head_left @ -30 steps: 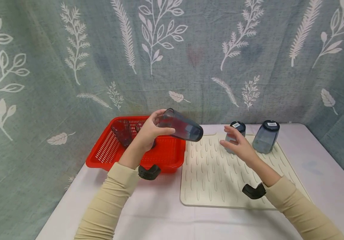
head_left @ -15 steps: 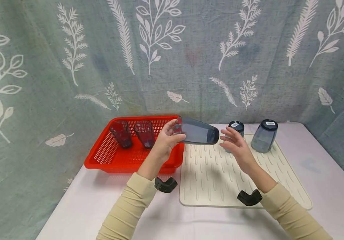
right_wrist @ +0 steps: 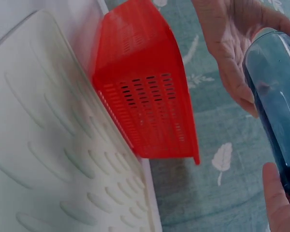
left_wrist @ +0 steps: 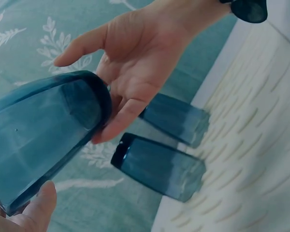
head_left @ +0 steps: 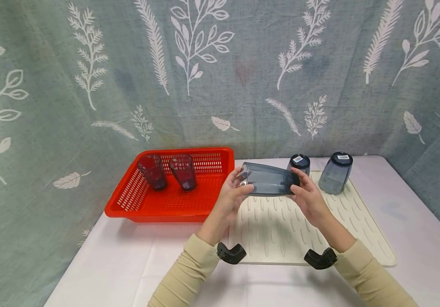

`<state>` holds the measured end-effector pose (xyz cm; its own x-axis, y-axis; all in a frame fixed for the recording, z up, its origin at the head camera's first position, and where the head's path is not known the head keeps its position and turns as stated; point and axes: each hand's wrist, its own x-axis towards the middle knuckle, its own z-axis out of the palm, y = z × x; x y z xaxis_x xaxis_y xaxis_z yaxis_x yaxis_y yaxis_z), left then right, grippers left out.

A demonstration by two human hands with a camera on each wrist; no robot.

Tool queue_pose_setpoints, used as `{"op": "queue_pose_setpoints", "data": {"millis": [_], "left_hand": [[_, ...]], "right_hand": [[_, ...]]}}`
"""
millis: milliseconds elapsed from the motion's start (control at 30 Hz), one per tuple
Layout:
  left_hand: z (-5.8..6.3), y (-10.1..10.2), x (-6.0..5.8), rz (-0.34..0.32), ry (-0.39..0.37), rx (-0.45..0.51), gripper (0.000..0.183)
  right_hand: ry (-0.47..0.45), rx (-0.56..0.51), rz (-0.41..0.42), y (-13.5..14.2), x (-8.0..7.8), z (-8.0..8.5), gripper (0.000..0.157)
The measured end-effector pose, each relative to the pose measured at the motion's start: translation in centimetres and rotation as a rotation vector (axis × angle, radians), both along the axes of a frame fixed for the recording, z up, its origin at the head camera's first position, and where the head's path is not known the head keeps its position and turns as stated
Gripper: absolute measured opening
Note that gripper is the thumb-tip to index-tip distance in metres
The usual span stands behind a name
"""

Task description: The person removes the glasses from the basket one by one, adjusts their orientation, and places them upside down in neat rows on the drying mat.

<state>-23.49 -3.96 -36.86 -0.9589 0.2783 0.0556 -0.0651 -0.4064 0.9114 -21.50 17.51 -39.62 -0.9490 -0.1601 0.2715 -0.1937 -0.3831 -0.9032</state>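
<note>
The left hand [head_left: 229,195] grips a tinted glass [head_left: 268,180] near its rim; the right hand [head_left: 310,198] meets the base, its hold unclear, and partly hides an upturned tumbler [head_left: 300,160] beyond.

The mat [head_left: 277,238] can be reached from the front but is partly blocked behind by glasses [head_left: 335,175], leftward by a basket [head_left: 166,216].

The kind of room is unclear; it looks like a curtained recording corner. Leaf-printed cloth [head_left: 258,81] hangs behind the fingers [head_left: 247,189] and to both sides, and black devices [head_left: 231,253] sit on the wrists. The white-covered desk [head_left: 124,260] bears kitchen-type wares below the fingers: a ribbed mat [head_left: 273,232] and, leftward, a red basket [head_left: 158,216].
</note>
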Motion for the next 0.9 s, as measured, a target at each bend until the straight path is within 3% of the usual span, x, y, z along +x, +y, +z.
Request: {"op": "queue_pose_setpoints", "data": {"millis": [133, 367, 900], "left_hand": [[-0.6, 0.5, 0.3, -0.002, -0.019, 0.021, 0.069], [-1.5, 1.0, 0.5, -0.014, -0.01, 0.048, 0.068], [-3.5, 1.7, 0.9, -0.049, -0.048, 0.149, 0.068]], "right_hand": [[-0.054, 0.017, -0.023, 0.2, 0.5, 0.1, 0.045], [-0.099, 0.092, -0.067, 0.5, 1.2, 0.3, 0.05], [-0.096, 0.162, -0.081, 1.5, 1.7, -1.1, 0.045]]}}
